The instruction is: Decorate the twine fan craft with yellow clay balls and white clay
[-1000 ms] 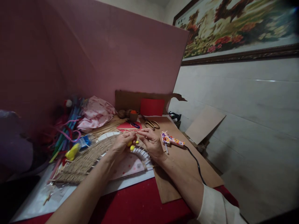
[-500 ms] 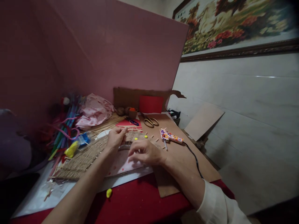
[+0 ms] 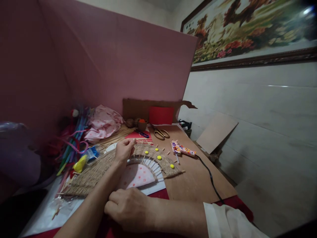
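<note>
A fan-shaped woven twine piece (image 3: 91,175) with stick ribs lies on the table, yellow dots (image 3: 159,157) on its right part. Inside its arc sits a pink spotted fabric half-circle (image 3: 138,177). My left hand (image 3: 123,150) is over the top of the weave, thumb and fingertips pinched together; anything between them is too small to make out. Lower down, my right hand (image 3: 131,208) is closed with curled fingers near the table's front edge, beside my left forearm. What it holds, if anything, is hidden.
A flower-patterned glue gun (image 3: 182,148) with a black cord rests on a brown board (image 3: 198,178). Scissors (image 3: 160,133), a small pot (image 3: 142,125) and crumpled pink cloth (image 3: 102,123) lie behind. A yellow clay pack (image 3: 80,163) and pipe cleaners (image 3: 71,142) are at left.
My right hand has moved from over the woven piece down toward the front edge, uncovering more yellow dots. The yellow lump there is now out of sight. My left hand stays pinched.
</note>
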### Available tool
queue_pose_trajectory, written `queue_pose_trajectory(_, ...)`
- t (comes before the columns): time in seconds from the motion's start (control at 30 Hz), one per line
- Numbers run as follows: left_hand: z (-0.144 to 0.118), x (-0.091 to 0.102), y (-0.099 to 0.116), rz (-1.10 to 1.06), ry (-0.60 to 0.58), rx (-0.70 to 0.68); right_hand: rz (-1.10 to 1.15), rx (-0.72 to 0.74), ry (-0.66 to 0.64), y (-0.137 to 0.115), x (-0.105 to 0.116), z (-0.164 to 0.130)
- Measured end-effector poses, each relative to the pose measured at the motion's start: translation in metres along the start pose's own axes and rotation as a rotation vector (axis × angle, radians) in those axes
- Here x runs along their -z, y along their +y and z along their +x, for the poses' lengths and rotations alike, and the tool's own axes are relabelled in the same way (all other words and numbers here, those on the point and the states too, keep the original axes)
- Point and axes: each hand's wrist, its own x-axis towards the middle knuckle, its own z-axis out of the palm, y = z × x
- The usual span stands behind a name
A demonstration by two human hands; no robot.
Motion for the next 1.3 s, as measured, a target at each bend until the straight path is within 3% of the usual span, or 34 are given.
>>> queue_pose_trajectory(0.1, -0.002, 0.001, 0.007, -0.011, -0.01, -0.005, 0.082, -0.024, 0.039, 0.008, 0.012, 0.001)
queue_pose_trajectory(0.17, -0.005, 0.001, 0.011, -0.008, -0.08, 0.033, 0.161, -0.111, 0.166, 0.026, 0.025, -0.001)
queue_pose_trajectory(0.27, -0.012, -0.002, 0.013, -0.069, -0.232, 0.107, 0.195, -0.486, 0.496, 0.066, 0.042, -0.007)
queue_pose_trajectory(0.33, -0.017, -0.006, 0.013, -0.173, -0.327, 0.149, 0.2, -0.637, 0.643, 0.092, 0.044, -0.012)
queue_pose_trajectory(0.5, -0.026, -0.014, 0.013, -0.259, -0.421, 0.221, 0.327, -0.593, 0.853, 0.119, 0.021, -0.028)
queue_pose_trajectory(0.6, -0.025, -0.013, 0.013, -0.245, -0.447, 0.256, 0.302, -0.554, 0.848, 0.116, 0.014, -0.035)
queue_pose_trajectory(0.8, -0.022, -0.013, 0.006, -0.259, -0.409, 0.265, 0.247, -0.467, 0.779, 0.113, 0.024, -0.038)
queue_pose_trajectory(1.0, -0.023, -0.014, 0.008, -0.301, -0.463, 0.282, 0.371, -0.544, 0.856, 0.113, 0.025, -0.038)
queue_pose_trajectory(1.13, -0.023, -0.012, 0.011, -0.258, -0.456, 0.231, 0.482, -0.494, 0.83, 0.112, 0.025, -0.038)
queue_pose_trajectory(1.3, -0.025, -0.012, 0.014, -0.263, -0.455, 0.291, 0.608, -0.524, 0.887, 0.113, 0.023, -0.036)
